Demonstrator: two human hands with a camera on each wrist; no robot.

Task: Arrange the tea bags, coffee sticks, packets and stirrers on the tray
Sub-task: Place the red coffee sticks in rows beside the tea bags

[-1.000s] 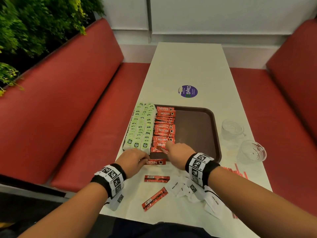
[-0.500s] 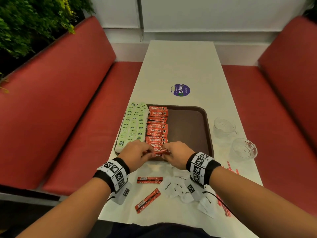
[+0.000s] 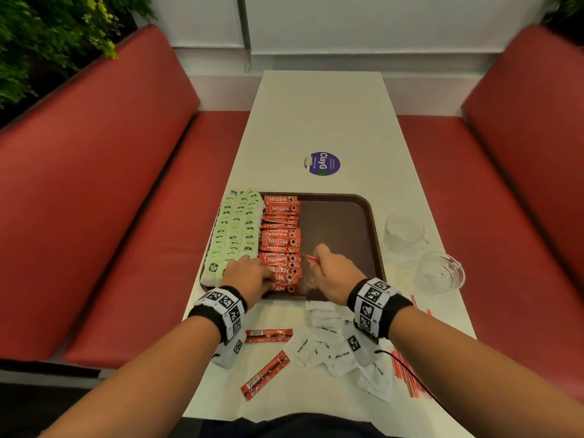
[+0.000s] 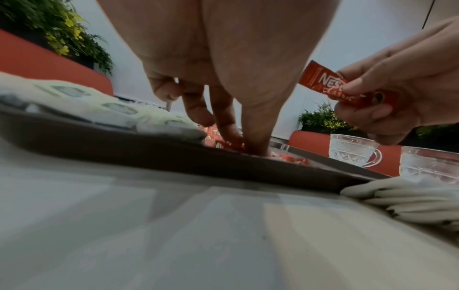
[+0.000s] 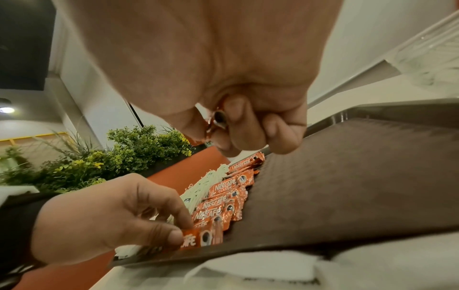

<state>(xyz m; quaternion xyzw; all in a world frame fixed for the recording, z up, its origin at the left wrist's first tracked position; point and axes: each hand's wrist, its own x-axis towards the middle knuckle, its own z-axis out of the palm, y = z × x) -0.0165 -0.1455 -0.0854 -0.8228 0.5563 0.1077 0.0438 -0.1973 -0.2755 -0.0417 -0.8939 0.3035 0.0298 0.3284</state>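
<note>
Coffee stick (image 4: 347, 89): a light, thin, limp foil sachet, probably slick; judged best pinched near one end so the rest hangs free for laying flat.
Right hand (image 3: 331, 273): fingers curled, pinching that stick above the tray's (image 3: 341, 222) bare brown floor, beside the red column.
Left hand (image 3: 249, 278): fingertips pressing the nearest sticks of the coffee row (image 3: 281, 245), pinning them; it grips nothing.
Change: half a second ago both hands met at the row's near end; now the right has lifted away over the tray.
Waiting: two sticks (image 3: 268, 335), sugar packets (image 3: 335, 349), stirrers (image 3: 404, 371) on the bench (image 3: 319, 121).
</note>
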